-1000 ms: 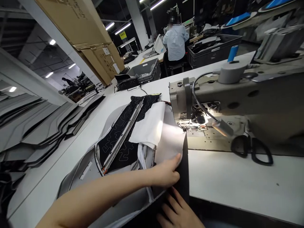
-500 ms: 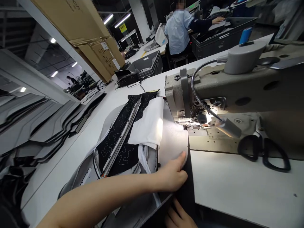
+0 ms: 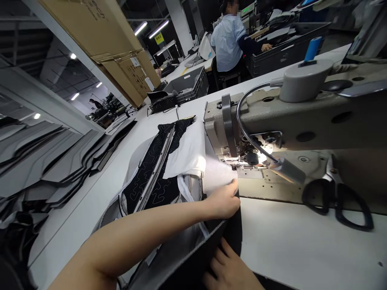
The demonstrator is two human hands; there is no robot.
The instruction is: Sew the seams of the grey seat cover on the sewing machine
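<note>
My left hand (image 3: 223, 200) presses with curled fingers on the white mesh fabric (image 3: 216, 173), just in front of the needle area of the grey sewing machine (image 3: 290, 117). Under the mesh lies a black panel (image 3: 232, 229) along the table edge. My right hand (image 3: 228, 272) sits low at the bottom edge, its fingers spread flat against the underside of that black panel. Left of my hand lies a black quilted piece (image 3: 151, 177) with a light strip along it, partly covered by a white sheet (image 3: 187, 155).
Black-handled scissors (image 3: 335, 199) lie on the machine bed at the right. Stacks of grey cut panels (image 3: 54, 165) fill the left side. Cardboard boxes (image 3: 121, 52) lean at the back. A person in a light blue shirt (image 3: 229, 40) works at a far table beside dark crates (image 3: 284, 52).
My left hand has slid the mesh forward, closer to the needle. The black panel edge has lifted, and my right hand shows more beneath it. The view shifted slightly.
</note>
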